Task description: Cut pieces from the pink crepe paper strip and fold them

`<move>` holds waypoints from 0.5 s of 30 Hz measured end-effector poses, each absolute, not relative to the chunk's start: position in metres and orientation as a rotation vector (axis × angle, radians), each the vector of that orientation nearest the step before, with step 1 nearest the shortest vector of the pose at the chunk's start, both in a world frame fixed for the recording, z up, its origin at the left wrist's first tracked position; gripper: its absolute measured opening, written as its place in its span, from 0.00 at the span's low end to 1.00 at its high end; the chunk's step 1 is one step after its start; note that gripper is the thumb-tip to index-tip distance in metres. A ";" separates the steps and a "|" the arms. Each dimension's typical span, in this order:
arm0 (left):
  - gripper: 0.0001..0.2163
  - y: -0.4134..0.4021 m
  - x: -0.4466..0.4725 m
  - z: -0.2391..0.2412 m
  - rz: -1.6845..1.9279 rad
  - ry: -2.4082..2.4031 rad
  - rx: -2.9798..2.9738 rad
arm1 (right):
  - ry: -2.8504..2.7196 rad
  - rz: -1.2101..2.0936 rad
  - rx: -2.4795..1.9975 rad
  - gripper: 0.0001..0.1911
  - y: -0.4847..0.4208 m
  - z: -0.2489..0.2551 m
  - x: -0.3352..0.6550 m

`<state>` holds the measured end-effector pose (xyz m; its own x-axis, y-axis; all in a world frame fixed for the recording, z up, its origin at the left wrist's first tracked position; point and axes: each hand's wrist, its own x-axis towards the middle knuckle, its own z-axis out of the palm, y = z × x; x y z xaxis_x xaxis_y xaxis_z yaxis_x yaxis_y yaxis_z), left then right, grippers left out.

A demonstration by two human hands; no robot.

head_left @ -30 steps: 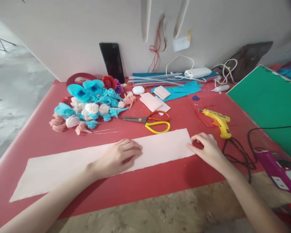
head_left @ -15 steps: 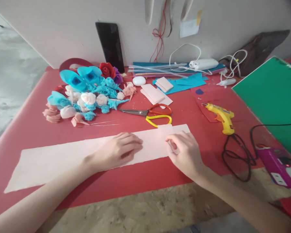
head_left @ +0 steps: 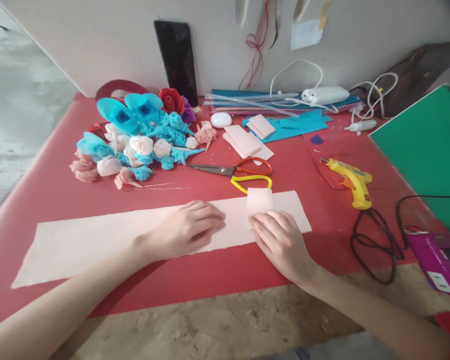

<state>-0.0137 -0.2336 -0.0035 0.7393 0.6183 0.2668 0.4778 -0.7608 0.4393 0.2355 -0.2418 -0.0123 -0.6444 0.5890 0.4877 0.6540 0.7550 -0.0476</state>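
A long strip of pale pink crepe paper (head_left: 97, 240) lies across the red tabletop. Resting on its middle, my left hand (head_left: 193, 227) presses it down with loosely bent fingers, palm hidden. On the strip's right part, my right hand (head_left: 279, 240) grips the lower edge of a small pale pink paper piece (head_left: 260, 200). The piece's upper end reaches past the strip's far edge, close to the yellow handle of the scissors (head_left: 232, 171). My right thumb is mostly hidden under the fingers.
Blue, pink and white paper flowers (head_left: 142, 142) are heaped at the back left. Folded pink papers (head_left: 243, 140) lie behind the scissors. A yellow glue gun (head_left: 350, 180) with a black cord is on the right, before a green board (head_left: 427, 145). A phone (head_left: 177, 60) leans on the wall.
My right hand has laid its fingers flatter over the small paper piece, which now shows more fully. My left hand stays on the strip. The whole view has shifted slightly.
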 end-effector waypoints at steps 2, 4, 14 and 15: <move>0.11 -0.234 -0.014 -0.004 0.570 0.848 2.602 | -2.471 -0.148 -0.905 0.12 -0.243 -0.012 0.238; 0.12 -0.234 -0.014 -0.004 0.568 0.846 2.608 | -2.465 -0.118 -0.861 0.12 -0.244 -0.012 0.239; 0.11 -0.233 -0.013 -0.004 0.607 0.837 2.624 | -2.519 -0.085 -0.799 0.13 -0.253 -0.017 0.229; 0.11 -0.233 -0.013 -0.004 0.611 0.839 2.624 | -2.521 -0.079 -0.793 0.13 -0.253 -0.017 0.228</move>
<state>-0.0133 -0.2330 -0.0036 0.7365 0.6069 0.2988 0.4708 -0.7770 0.4179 0.2281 -0.2528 -0.0173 -0.7095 0.5232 0.4721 0.5515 0.8293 -0.0901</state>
